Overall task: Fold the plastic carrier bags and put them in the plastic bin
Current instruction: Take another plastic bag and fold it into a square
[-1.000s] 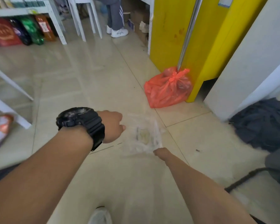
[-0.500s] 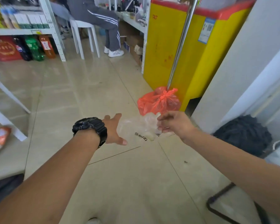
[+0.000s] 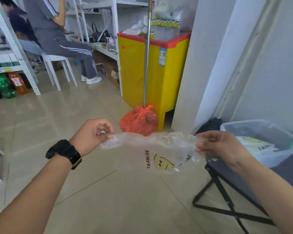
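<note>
Plastic stretches between both hands above the tiled floor [image 3: 108, 200]: a clear carrier bag [image 3: 159, 144], printed with "THANK YOU" and a yellow smiley face, is pulled out sideways into a crumpled band. The left hand [image 3: 90, 134], with a black watch [image 3: 64, 153] on its wrist, has its fingers curled and pinches the bag's left end between thumb and fingertips. The right hand [image 3: 218, 146] grips the opposite end, fingers bent around the bunched film. The printed part of the bag hangs below the line of the hands, nearer the right one (the lettering runs sideways).

Just beyond the right hand stands the plastic bin [image 3: 254, 129], translucent, resting on a dark surface over black crossed legs [image 3: 223, 205]. Inside it lie more bags [image 3: 254, 146] with the same smiley print. The held bag is outside the bin, to its left.

Behind the held bag, a knotted red bag [image 3: 139, 122] sits on the floor at the foot of a metal pole [image 3: 146, 56], against a yellow chest freezer [image 3: 137, 73]. Farther back on the left, a person [image 3: 57, 39] sits on a white chair [image 3: 55, 57].
</note>
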A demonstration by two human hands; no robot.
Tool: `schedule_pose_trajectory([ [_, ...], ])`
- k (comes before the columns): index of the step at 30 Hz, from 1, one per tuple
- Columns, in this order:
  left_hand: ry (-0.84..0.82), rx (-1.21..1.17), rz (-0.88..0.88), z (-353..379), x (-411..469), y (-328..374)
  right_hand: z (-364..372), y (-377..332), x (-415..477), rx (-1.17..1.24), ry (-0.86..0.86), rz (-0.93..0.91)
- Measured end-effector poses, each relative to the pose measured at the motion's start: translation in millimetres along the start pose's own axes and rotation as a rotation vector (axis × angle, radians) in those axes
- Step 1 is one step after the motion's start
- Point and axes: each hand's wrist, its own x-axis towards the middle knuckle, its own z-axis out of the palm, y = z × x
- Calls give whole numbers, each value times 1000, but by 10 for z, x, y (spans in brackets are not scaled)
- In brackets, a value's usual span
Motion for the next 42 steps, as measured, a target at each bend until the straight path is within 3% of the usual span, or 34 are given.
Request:
schedule_pose_trajectory([
  [10,-81,207,-22,-41,-20,-116,-597,22,39,-334,-82,-61],
  [16,-18,292,19,-93,44,-143,-690,50,149,-525,18,-196],
  [20,1,387,33,-143,60,-194,-754,-2,175,-327,62,-244],
  [23,60,510,-51,-169,48,-199,-655,-41,138,-152,77,-297],
  [26,101,564,-170,-149,31,-121,-432,-49,101,-170,133,-392],
  [28,197,589,-150,-83,48,-28,-259,-68,67,-198,144,-436],
  [31,304,344,91,184,36,382,38,-128,-24,-311,100,-504],
  [33,161,141,219,470,-5,785,267,-155,-100,-389,11,-565],
  [35,-6,56,259,739,-25,1019,467,-160,-160,-409,-72,-617],
  [37,-55,-7,280,913,-19,1077,576,-142,-178,-374,-84,-663],
  [39,5,-77,286,952,18,1042,576,-118,-162,-331,-38,-651],
  [42,124,-174,230,851,89,905,400,-27,-28,-430,-17,-460],
])
